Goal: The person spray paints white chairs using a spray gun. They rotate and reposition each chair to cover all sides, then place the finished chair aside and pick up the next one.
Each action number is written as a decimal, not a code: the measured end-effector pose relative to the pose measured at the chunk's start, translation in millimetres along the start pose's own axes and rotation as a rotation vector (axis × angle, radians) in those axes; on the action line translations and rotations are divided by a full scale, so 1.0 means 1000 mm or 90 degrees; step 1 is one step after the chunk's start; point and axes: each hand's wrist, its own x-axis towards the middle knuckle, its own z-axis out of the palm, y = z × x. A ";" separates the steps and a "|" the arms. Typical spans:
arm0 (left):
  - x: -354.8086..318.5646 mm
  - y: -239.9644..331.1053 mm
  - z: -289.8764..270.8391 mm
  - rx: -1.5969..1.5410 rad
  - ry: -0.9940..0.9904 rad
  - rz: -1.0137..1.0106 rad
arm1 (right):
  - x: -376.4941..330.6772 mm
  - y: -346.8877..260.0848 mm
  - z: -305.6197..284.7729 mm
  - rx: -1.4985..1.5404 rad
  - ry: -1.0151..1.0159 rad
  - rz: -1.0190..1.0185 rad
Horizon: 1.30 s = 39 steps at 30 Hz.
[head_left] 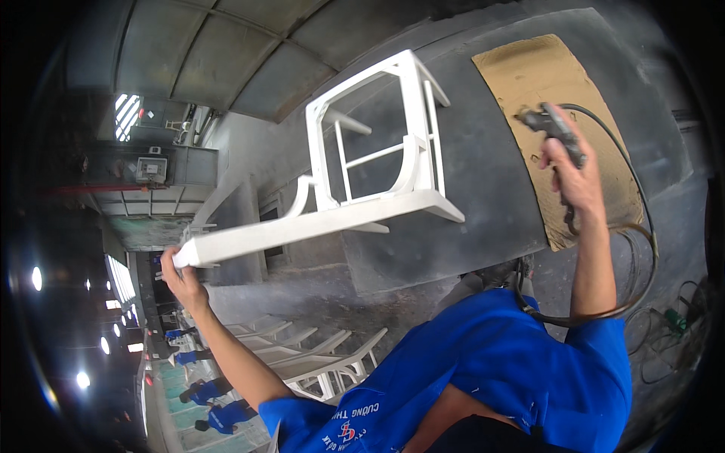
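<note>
A white chair frame (pixel 302 229) with an open seat is tipped at an angle in front of me. My left hand (pixel 183 285) is closed around the far left end of its long back post. Well apart from the frame, on the right, my right hand (pixel 578 175) grips a dark spray gun (pixel 560 132), its nozzle pointing left. A dark hose (pixel 651 253) loops from the gun down past my right arm. Below the gun lies a piece of brown cardboard (pixel 529 72). Whether spray is coming out cannot be seen.
Several white chair frames (pixel 317 351) stand close by at lower left. Grey panelled walls (pixel 249 68) rise at the back. A dark grey board (pixel 483 204) lies beneath the cardboard. Cables and hose coil (pixel 672 321) on the floor at right. Several people in blue (pixel 226 415) are farther off at left.
</note>
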 end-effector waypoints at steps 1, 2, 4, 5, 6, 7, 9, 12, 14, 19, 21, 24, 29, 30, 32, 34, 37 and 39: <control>0.001 0.030 -0.007 0.058 -0.010 -0.022 | -0.004 0.004 -0.018 0.017 0.048 -0.012; 0.003 0.059 -0.013 0.104 -0.022 -0.037 | -0.008 0.007 -0.034 0.030 0.106 0.007; 0.024 0.108 -0.011 0.125 -0.052 -0.090 | -0.013 0.011 -0.061 0.066 0.158 -0.022; 0.035 0.128 -0.005 0.152 -0.072 -0.130 | -0.017 0.013 -0.070 0.073 0.178 -0.007; 0.052 0.148 0.006 0.233 -0.071 -0.071 | -0.021 0.013 -0.077 0.087 0.202 -0.003; 0.073 0.167 0.017 0.315 -0.068 -0.028 | -0.027 0.014 -0.081 0.090 0.200 -0.026; 0.120 0.206 0.041 0.373 -0.162 0.107 | -0.044 0.013 -0.089 0.104 0.224 -0.064; 0.211 0.262 0.092 0.348 -0.318 0.068 | -0.077 0.005 -0.092 0.101 0.250 -0.137; 0.248 0.288 0.119 0.111 -0.359 0.046 | -0.103 -0.004 -0.084 0.098 0.270 -0.171; 0.265 0.280 0.150 -0.696 -0.435 -0.106 | -0.176 -0.045 -0.025 0.043 0.306 -0.270; 0.242 0.246 0.157 -0.716 -0.331 0.052 | -0.196 -0.057 0.012 0.005 0.309 -0.300; 0.176 0.173 0.164 -0.675 -0.341 0.172 | -0.216 -0.068 0.070 -0.034 0.267 -0.314; 0.047 0.074 0.155 -0.834 -0.154 -0.098 | -0.178 -0.060 0.172 -0.269 0.106 -0.322; 0.026 0.064 0.143 -0.890 -0.020 -0.040 | -0.165 -0.053 0.194 -0.276 0.073 -0.298; 0.001 0.046 0.098 -0.754 0.228 0.186 | -0.132 -0.034 0.235 -0.321 0.059 -0.354; -0.022 0.035 0.041 -0.723 0.418 0.332 | -0.108 -0.018 0.269 -0.304 0.036 -0.295; -0.055 0.032 -0.037 -0.693 0.653 0.445 | -0.085 0.001 0.315 -0.325 0.028 -0.293; -0.064 0.035 -0.060 -0.432 0.572 0.440 | -0.077 0.008 0.339 -0.332 -0.009 -0.289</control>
